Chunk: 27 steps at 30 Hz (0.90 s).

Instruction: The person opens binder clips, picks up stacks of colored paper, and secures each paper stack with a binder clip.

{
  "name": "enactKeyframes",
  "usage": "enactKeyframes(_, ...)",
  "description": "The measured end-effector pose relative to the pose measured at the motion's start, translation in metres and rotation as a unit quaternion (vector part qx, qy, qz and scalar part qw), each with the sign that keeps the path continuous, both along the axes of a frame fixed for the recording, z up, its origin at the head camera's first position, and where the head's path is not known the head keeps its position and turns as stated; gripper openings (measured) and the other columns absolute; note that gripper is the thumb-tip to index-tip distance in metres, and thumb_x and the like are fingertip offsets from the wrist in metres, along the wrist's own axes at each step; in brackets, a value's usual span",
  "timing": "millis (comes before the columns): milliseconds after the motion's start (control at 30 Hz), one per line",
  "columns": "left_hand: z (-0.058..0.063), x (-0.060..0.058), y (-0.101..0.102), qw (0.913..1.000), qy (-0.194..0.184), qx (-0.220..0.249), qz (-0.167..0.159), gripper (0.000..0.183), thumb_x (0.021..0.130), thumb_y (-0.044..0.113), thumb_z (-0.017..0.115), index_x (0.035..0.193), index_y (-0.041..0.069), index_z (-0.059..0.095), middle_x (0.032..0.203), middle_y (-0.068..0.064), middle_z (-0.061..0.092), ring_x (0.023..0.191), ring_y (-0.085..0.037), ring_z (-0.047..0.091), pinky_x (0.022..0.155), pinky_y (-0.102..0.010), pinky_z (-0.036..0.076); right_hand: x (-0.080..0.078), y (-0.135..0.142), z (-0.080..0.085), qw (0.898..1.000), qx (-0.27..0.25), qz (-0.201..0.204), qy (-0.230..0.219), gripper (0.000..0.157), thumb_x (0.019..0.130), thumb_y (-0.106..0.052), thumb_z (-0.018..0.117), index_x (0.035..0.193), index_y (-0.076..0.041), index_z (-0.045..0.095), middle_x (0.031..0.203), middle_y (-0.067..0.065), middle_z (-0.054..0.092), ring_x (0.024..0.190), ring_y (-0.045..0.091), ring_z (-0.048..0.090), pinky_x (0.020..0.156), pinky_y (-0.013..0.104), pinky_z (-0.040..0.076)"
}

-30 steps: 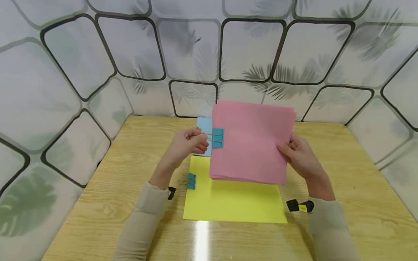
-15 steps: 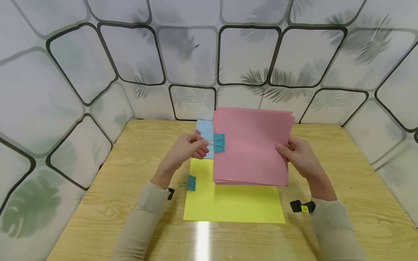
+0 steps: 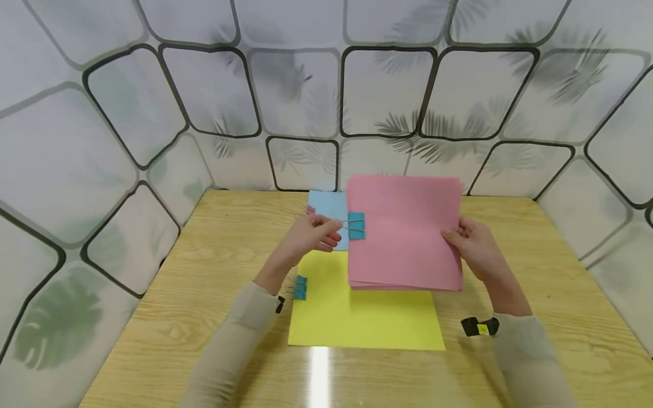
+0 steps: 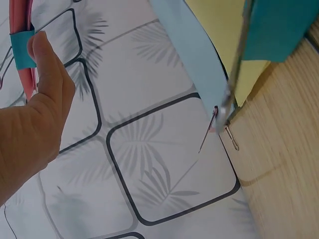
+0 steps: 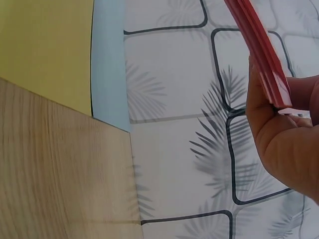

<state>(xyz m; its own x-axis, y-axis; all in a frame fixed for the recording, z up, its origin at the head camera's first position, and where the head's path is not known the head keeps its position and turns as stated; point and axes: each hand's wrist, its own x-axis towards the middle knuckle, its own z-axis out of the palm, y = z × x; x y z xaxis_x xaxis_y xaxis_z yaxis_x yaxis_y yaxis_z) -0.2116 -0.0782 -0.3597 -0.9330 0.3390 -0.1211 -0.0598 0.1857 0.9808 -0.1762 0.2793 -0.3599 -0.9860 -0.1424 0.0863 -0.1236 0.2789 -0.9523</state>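
A stack of pink paper (image 3: 403,238) is held up above the table in the head view, its broad face toward me. On its left edge sits a teal binder clip (image 3: 356,225). My left hand (image 3: 311,233) pinches that clip's wire handles between thumb and fingers. Gripping the stack's right edge is my right hand (image 3: 474,246), thumb on the front. The right wrist view shows the pink sheets (image 5: 261,55) edge-on between thumb and fingers. In the left wrist view the clip (image 4: 23,50) spans the stack's edge by the thumb.
Yellow paper (image 3: 367,326) lies below the stack, with a second teal binder clip (image 3: 300,288) on its left edge. Behind it is light blue paper (image 3: 321,201) with a small pink clip (image 3: 310,209). A patterned cloth wall (image 3: 306,90) stands behind the wooden table (image 3: 229,238).
Both hands and the pink stack have moved a little to the right. The pink clip on the blue paper has come into view. The view has tilted slightly up.
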Motion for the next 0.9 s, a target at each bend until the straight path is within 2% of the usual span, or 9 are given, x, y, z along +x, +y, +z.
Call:
enactKeyframes(200,-0.004,-0.006,0.019,0.9992,-0.014,-0.02,-0.032,0.05,0.094,0.041,0.067,0.119,-0.002,0.064,0.101,-0.016,0.07,0.099,-0.039,0.067,0.078,-0.036,0.059,-0.001,0.023,-0.004,1.0,0.008,-0.019,-0.021,0.057,0.105,-0.015,0.049,0.145,0.019,0.028,0.092,-0.02,0.066,0.086,-0.002,0.066,0.071,0.02,0.056)
enactKeyframes(433,-0.004,-0.011,0.041,0.9963,-0.024,-0.052,-0.064,0.053,0.093,0.046,0.066,0.119,0.0,0.064,0.107,-0.021,0.07,0.104,-0.042,0.066,0.079,-0.035,0.059,0.002,0.047,-0.012,0.999,0.017,-0.035,-0.033,0.057,0.105,-0.017,0.05,0.141,0.022,0.031,0.087,-0.021,0.066,0.082,-0.002,0.064,0.069,0.02,0.056)
enactKeyframes(600,-0.007,-0.014,0.06,0.9953,-0.028,-0.046,-0.081,0.058,0.094,0.045,0.066,0.123,-0.005,0.062,0.11,-0.026,0.069,0.105,-0.045,0.065,0.078,-0.034,0.059,0.004,0.063,-0.012,0.997,0.039,-0.062,-0.036,0.057,0.105,-0.019,0.051,0.139,0.023,0.034,0.084,-0.021,0.064,0.08,-0.003,0.063,0.068,0.019,0.055)
enactKeyframes(700,-0.011,-0.015,0.071,0.9948,-0.033,-0.045,-0.086,0.062,0.094,0.045,0.065,0.126,-0.008,0.06,0.107,-0.024,0.07,0.104,-0.045,0.065,0.077,-0.034,0.059,0.003,0.072,-0.014,0.995,0.054,-0.073,-0.043,0.057,0.105,-0.021,0.051,0.139,0.022,0.035,0.085,-0.019,0.063,0.08,-0.004,0.062,0.068,0.019,0.055)
enactKeyframes(900,-0.016,-0.018,0.094,0.9942,-0.043,-0.041,-0.09,0.061,0.095,0.045,0.064,0.126,-0.007,0.059,0.106,-0.024,0.07,0.104,-0.044,0.065,0.079,-0.037,0.059,0.003,0.089,-0.013,0.992,0.07,-0.085,-0.064,0.059,0.105,-0.022,0.05,0.139,0.023,0.033,0.085,-0.017,0.062,0.078,-0.004,0.061,0.068,0.019,0.055)
